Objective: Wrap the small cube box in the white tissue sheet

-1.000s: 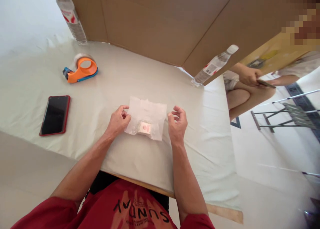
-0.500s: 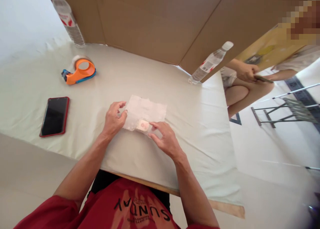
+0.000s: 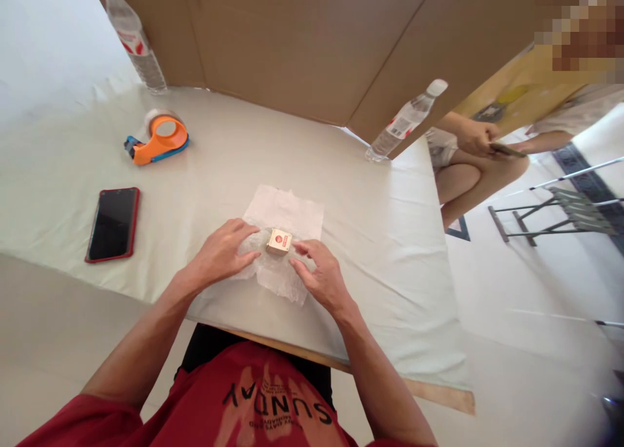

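A small cream-coloured box (image 3: 279, 242) with red print lies on a sheet of clear bubble wrap (image 3: 287, 208) spread on the cloth. My left hand (image 3: 225, 250) is to the left of the box, over the wrap's left side, with thumb and fingers apart. On the other side, my right hand (image 3: 319, 269) has its thumb and curved fingers apart, close to the box's right edge. A strip of the wrap extends below the box toward the table's front edge. Whether either hand touches the wrap is hard to make out.
An orange and blue tape dispenser (image 3: 158, 140) and a red-cased phone (image 3: 113, 225) lie to the left. Two water bottles (image 3: 134, 41) (image 3: 404, 122) stand by a cardboard panel (image 3: 287, 44). At right sit a person holding something flat (image 3: 507, 149) and a folding stool (image 3: 578, 212).
The wrap that covered the box has come off it and now spreads toward the front edge. My left hand has moved down and right, nearer the box. My right hand has hardly moved.
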The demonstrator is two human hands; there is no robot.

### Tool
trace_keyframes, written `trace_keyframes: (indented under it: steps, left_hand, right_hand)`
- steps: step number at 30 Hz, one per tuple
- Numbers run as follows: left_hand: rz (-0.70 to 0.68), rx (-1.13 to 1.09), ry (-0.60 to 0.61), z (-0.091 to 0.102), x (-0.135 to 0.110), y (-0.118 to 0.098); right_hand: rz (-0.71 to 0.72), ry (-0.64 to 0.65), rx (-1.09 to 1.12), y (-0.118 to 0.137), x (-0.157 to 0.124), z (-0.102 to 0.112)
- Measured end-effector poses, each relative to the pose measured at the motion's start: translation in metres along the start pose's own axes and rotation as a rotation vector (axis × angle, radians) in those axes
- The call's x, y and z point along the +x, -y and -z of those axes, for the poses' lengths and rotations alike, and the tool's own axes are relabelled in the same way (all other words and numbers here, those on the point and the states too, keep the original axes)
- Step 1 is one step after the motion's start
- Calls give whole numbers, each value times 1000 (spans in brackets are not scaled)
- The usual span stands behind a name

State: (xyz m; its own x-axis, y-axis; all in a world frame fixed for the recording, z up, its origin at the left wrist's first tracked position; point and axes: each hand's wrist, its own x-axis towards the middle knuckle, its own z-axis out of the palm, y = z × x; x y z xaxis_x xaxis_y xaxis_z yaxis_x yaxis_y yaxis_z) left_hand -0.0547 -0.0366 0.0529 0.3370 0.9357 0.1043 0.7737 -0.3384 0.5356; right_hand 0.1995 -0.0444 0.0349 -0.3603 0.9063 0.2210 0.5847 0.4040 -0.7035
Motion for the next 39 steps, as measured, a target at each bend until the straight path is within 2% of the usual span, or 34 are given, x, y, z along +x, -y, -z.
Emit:
trace_keyframes:
  steps: [1,3,6,8,11,13,15,17,20,23,26,28,32,36,39]
  left_hand:
    - [-74,20,-8,-6,1,-1]
    - [-159,39,76,-18,4,-2]
    - [-143,61,218,-35,5,-1]
    - [-124,105,261,-44,4,0]
    - [-97,154,260,-52,0,0]
    - [-72,167,242,-55,-1,-2]
    - [-46,174,225,-58,-2,-5]
    - [-22,185,212,-60,-1,-8]
    - [4,210,199,-61,4,-12]
    - [21,229,192,-59,10,-13]
    - [18,238,189,-56,12,-11]
    - [5,230,173,-54,11,-9]
    - [-24,178,93,-52,2,-2]
    - [-4,159,57,-54,-3,3]
    - [1,171,73,-55,-1,4]
  right_hand:
    - [32,-19,-54,-2,6,-4]
    - [82,18,-140,-6,17,-14]
    - [90,39,-188,-18,24,-20]
    - [50,-88,-186,-33,20,-10]
    - [-102,-307,-220,-67,2,23]
    - [-215,-366,-266,-90,-12,48]
    - [-258,-366,-340,-104,-24,65]
    - [-233,-438,-420,-104,-31,72]
    - [-179,-565,-429,-81,-31,62]
    - [-121,-482,-333,-54,-20,46]
    - [-123,-466,-376,-48,-12,45]
    - [-180,-443,-454,-58,-13,52]
    - [-339,-306,-527,-91,-23,66]
    - [-348,-255,-456,-117,-28,66]
    - [-325,-305,-484,-114,-27,66]
